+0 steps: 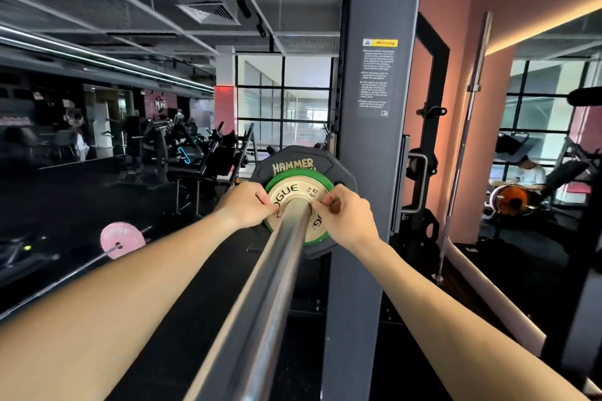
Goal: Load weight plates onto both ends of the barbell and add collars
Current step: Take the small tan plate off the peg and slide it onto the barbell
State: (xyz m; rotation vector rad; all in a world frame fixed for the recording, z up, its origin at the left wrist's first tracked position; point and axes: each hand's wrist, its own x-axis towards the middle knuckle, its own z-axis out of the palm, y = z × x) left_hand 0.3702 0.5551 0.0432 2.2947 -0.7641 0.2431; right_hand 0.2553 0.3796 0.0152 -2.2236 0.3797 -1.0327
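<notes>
Two bare forearms reach forward from the bottom corners, and between them the steel barbell sleeve runs away from the camera toward the plates. The left hand sits at the left of the sleeve where it meets the plates, fingers curled, fingertips pinching against the face of the small plate. The right hand sits at the right, its fingers curled round a small dark-brown piece, seemingly a collar handle, held against the same plate. Whether a full collar rings the sleeve there cannot be told; the hands cover that spot.

The small plate, a green-rimmed plate with a pale centre printed "ROGUE", is on the sleeve, flat against a larger black plate lettered "HAMMER" behind it. Both are threaded on the bar, the black one nearer the dark grey rack upright, which stands just right of the plates and bears a warning label.

Farther out, on the left, a second barbell with a pink plate lies low by the dark floor. To the right a bare bar stands leaning near the pink wall, and a seated person is visible beyond.
</notes>
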